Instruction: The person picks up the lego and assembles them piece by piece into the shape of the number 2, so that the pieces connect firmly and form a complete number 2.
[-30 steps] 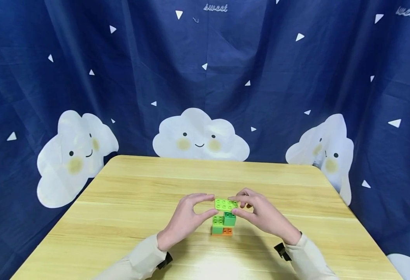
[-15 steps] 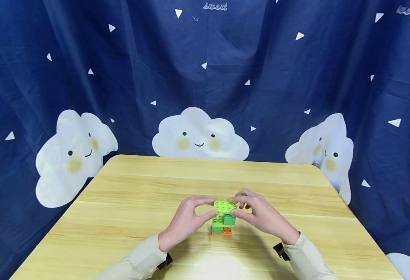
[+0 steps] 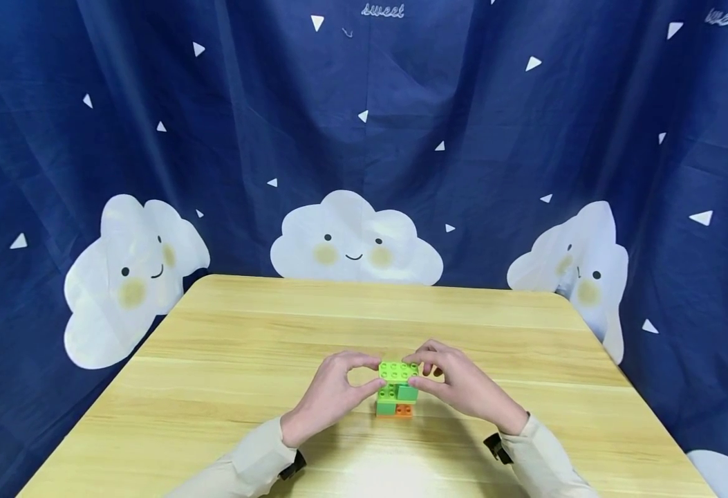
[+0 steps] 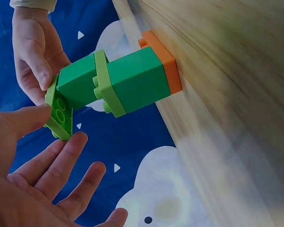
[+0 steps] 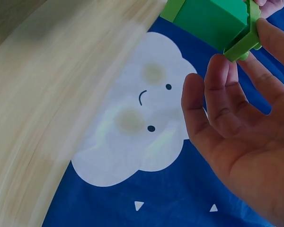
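Note:
A lime-green studded toy plate (image 3: 398, 372) lies across the top of a small tower of building blocks. My left hand (image 3: 331, 395) pinches its left end between thumb and fingers. At the right end, my right hand (image 3: 460, 384) grips it the same way. Beneath it is a green block (image 4: 78, 80), on the tower's right side; the plate's left part overhangs with its hollow underside showing in the left wrist view. Lower down come another lime-green plate (image 4: 104, 81), a second green block (image 4: 138, 74) and an orange plate (image 4: 164, 61) on the table. Whether the top plate is fully seated I cannot tell.
The tower stands on a light wooden table (image 3: 245, 332), near its front middle. A dark blue curtain (image 3: 364, 159) with white clouds hangs behind the far edge. Dark straps (image 3: 292, 465) sit at both wrists.
Both hands have lowered the lime-green plate slightly and shifted it a little left, closing the gap above the upper green block. The rest of the tower stays in place.

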Action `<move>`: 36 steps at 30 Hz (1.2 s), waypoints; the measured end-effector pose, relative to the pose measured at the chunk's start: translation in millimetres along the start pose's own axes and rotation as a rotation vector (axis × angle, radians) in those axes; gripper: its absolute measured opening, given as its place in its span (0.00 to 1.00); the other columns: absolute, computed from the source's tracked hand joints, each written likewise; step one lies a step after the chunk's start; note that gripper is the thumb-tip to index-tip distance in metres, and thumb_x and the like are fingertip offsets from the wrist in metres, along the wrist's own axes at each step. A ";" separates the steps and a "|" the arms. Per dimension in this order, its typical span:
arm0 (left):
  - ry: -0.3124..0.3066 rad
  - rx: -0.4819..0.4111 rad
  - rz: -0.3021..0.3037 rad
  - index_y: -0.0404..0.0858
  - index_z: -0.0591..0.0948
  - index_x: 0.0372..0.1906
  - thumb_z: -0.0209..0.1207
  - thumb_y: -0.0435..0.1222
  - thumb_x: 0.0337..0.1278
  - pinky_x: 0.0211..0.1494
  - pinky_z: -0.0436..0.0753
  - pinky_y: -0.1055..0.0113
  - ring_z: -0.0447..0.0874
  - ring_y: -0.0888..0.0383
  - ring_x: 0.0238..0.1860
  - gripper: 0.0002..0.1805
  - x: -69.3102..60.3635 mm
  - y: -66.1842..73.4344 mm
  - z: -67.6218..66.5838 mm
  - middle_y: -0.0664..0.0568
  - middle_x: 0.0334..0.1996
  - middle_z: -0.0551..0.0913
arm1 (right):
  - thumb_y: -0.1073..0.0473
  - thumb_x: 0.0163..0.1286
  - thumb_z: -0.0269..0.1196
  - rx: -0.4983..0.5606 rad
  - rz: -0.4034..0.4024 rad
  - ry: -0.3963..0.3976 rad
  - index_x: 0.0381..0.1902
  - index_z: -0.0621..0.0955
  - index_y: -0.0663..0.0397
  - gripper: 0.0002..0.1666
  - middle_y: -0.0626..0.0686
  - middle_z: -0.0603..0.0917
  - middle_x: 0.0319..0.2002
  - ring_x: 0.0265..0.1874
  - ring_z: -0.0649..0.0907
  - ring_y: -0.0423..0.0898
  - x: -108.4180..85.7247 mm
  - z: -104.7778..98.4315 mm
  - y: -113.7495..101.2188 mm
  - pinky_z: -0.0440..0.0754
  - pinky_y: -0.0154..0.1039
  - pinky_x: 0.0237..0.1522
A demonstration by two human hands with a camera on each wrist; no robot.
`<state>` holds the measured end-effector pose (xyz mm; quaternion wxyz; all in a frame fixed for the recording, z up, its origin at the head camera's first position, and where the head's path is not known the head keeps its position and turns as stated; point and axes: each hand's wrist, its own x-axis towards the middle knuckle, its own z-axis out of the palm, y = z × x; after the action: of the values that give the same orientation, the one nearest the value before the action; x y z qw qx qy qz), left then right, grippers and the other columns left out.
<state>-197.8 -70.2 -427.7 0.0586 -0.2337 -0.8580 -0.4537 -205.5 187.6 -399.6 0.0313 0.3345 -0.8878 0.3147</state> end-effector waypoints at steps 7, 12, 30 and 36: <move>-0.012 0.008 0.009 0.45 0.89 0.51 0.71 0.45 0.60 0.63 0.80 0.45 0.84 0.52 0.57 0.16 -0.4 -1.0 0.5 0.55 0.52 0.88 | 0.48 0.72 0.67 0.002 0.006 -0.012 0.56 0.85 0.46 0.18 0.41 0.81 0.43 0.38 0.80 0.43 -0.4 -0.3 -1.1 0.82 0.37 0.36; -0.009 0.015 0.011 0.45 0.89 0.51 0.71 0.45 0.60 0.63 0.80 0.47 0.84 0.53 0.57 0.16 -0.2 -1.1 0.7 0.56 0.51 0.89 | 0.48 0.73 0.66 0.113 0.031 -0.042 0.53 0.83 0.48 0.17 0.44 0.82 0.42 0.38 0.81 0.39 0.9 0.3 3.3 0.85 0.35 0.39; -0.012 0.008 0.001 0.43 0.88 0.52 0.70 0.43 0.61 0.64 0.80 0.48 0.84 0.53 0.57 0.16 -0.5 -0.4 1.7 0.55 0.51 0.88 | 0.53 0.81 0.56 0.544 0.136 -0.289 0.55 0.68 0.51 0.13 0.61 0.77 0.61 0.52 0.86 0.52 -1.5 3.2 25.8 0.88 0.51 0.51; -0.014 0.009 0.003 0.43 0.88 0.51 0.71 0.42 0.61 0.63 0.81 0.47 0.85 0.52 0.57 0.15 -0.3 -1.7 1.8 0.54 0.51 0.89 | 0.53 0.82 0.55 0.594 0.164 -0.299 0.53 0.67 0.54 0.13 0.61 0.76 0.60 0.53 0.85 0.53 -1.0 4.2 25.3 0.88 0.54 0.50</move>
<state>-198.1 -69.7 -430.1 0.0543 -0.2380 -0.8600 -0.4481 -219.6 200.4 -416.8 -0.2234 0.2989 -0.7760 0.5086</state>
